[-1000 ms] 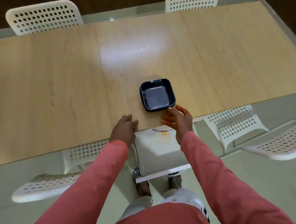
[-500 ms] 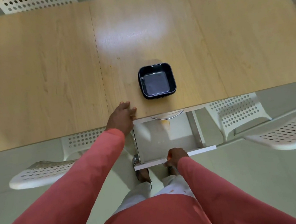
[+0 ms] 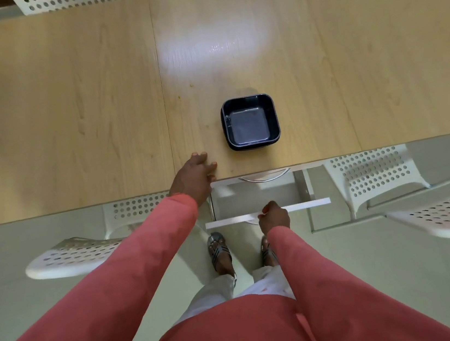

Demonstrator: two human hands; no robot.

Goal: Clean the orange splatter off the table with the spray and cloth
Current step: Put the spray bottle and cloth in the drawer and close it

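Under the near edge of the wooden table (image 3: pixel 68 119) a white drawer (image 3: pixel 253 198) stands pulled out toward the person; its front panel runs as a pale strip across the gap, and a curved metal handle (image 3: pixel 265 178) shows just below the table edge at the back of the opening; the drawer's inside looks pale grey, and I cannot tell what, if anything, lies in it; neither spray nor cloth can be made out. The right hand (image 3: pixel 274 216) grasps the drawer's front panel, fingers curled over its top edge; the left hand (image 3: pixel 196 175) rests on the tabletop at the near edge, just left of the drawer, fingers laid fairly straight and released, holding nothing. On the table, near the edge and right of the left hand, sits a dark square dish (image 3: pixel 250 122), apart from both hands; farther in and to the left, close to the seam between two table panels, a few small orange specks (image 3: pixel 179 97) mark the wood; a bright patch of reflected light lies beyond the dish. White perforated chairs (image 3: pixel 373 176) stand at the near side, left and right of the drawer, with two more at the far side; both sleeves are salmon pink.
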